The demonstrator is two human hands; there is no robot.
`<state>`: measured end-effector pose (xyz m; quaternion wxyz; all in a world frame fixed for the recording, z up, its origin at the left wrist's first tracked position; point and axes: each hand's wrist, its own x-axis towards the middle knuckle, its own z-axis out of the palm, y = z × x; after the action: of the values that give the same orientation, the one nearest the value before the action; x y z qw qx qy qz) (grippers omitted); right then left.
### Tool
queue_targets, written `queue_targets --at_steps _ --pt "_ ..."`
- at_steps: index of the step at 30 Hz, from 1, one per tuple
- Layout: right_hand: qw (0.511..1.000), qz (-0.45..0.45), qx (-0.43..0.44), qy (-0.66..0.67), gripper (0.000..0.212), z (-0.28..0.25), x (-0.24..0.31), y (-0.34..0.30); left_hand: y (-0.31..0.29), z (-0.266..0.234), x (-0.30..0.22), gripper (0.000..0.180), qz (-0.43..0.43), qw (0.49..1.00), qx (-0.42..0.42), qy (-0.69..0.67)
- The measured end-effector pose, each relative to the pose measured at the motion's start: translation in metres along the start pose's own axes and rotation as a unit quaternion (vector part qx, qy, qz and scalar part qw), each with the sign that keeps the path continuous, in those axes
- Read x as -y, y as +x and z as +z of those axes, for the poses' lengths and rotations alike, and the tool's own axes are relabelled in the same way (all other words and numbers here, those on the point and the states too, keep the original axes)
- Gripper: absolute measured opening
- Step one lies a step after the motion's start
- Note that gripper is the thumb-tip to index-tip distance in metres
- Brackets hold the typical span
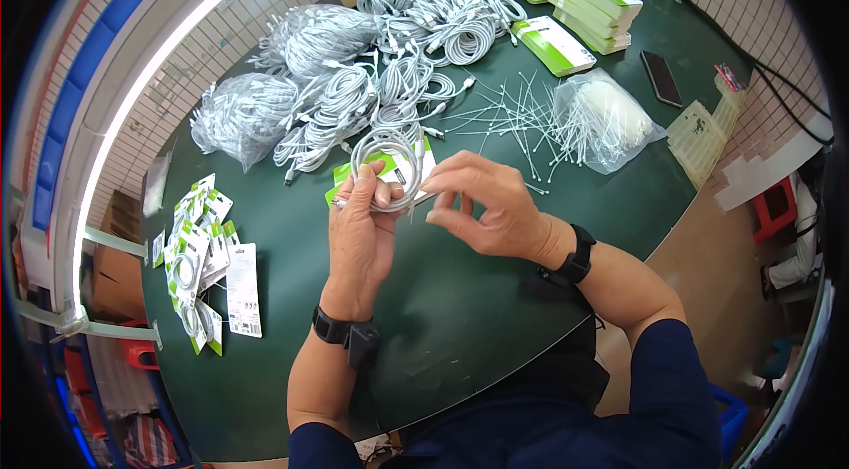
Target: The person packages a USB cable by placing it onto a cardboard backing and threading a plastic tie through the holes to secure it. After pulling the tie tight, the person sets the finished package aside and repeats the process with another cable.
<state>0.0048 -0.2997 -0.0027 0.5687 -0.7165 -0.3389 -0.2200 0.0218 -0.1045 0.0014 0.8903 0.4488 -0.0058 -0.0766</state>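
A coiled light grey cable (416, 173) is gripped in my left hand (363, 235), its thumb and fingers closed on the lower part of the loop. Behind the coil shows a green-and-white packaging card (430, 161); whether my left hand also holds it I cannot tell. My right hand (495, 208) is just right of the coil. Its thumb and index finger are apart, with the index fingertip close to the card's right edge. A thin white strand hangs below the coil. Further off lies a heap of coiled grey cables (398, 84).
Loose white cable ties (517, 120) lie beside a clear bag of ties (610, 120). Stacked cards (594, 5) and a phone (661, 78) are at the far right. Bagged cables (243, 115) sit at the left, with finished-looking carded cables (199, 257) nearer on the green table (460, 336).
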Motion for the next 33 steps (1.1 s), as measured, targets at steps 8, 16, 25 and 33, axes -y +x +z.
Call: queue_targets --at_steps 8,16,25,33 --pt "0.894 0.365 0.018 0.258 0.036 0.014 -0.007 -0.002 -0.013 -0.005 0.014 0.025 0.022 1.000 0.015 0.016" --pt "0.844 0.404 0.020 0.352 0.038 0.028 -0.018 -0.008 -0.012 -0.017 0.032 0.039 -0.022 0.999 -0.006 -0.029" --pt "0.832 0.396 0.031 0.388 0.042 0.026 -0.012 -0.009 0.002 -0.038 0.007 0.052 -0.130 0.984 0.048 -0.111" --pt "0.847 0.371 0.045 0.379 0.044 0.040 -0.014 -0.013 0.002 -0.027 -0.003 0.056 -0.078 0.976 0.037 -0.198"
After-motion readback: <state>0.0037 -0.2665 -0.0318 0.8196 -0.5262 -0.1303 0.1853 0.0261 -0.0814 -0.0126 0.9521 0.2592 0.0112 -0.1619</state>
